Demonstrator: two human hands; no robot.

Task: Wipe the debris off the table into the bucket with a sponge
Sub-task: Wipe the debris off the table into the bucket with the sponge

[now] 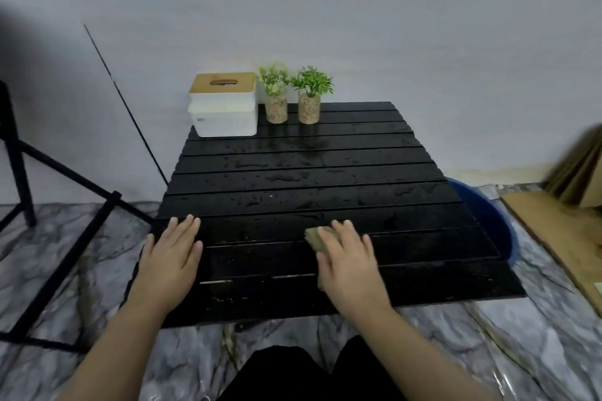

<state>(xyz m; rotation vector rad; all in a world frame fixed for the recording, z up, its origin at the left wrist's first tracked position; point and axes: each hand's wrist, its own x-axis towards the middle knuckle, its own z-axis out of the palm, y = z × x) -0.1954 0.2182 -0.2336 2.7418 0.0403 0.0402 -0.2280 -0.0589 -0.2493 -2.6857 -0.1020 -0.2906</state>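
A black slatted table [325, 172] fills the middle of the view, its surface wet with droplets and small puddles. My right hand [350, 264] lies over an olive-yellow sponge [312, 235] near the table's front, fingers and thumb wrapped round it, pressing it on the slats. Only the sponge's far left corner and a strip beside my thumb show. My left hand [171, 259] rests flat with straight fingers on the table's front left corner. A blue bucket [492, 221] stands on the floor against the table's right edge, partly hidden under it.
At the table's back stand a white tissue box [224, 112] with a wooden lid and two small potted plants [276, 98] [310, 98]. A black metal stand [65, 198] is on the left. Cardboard sheets [563, 221] lie on the right. Plastic sheeting covers the floor.
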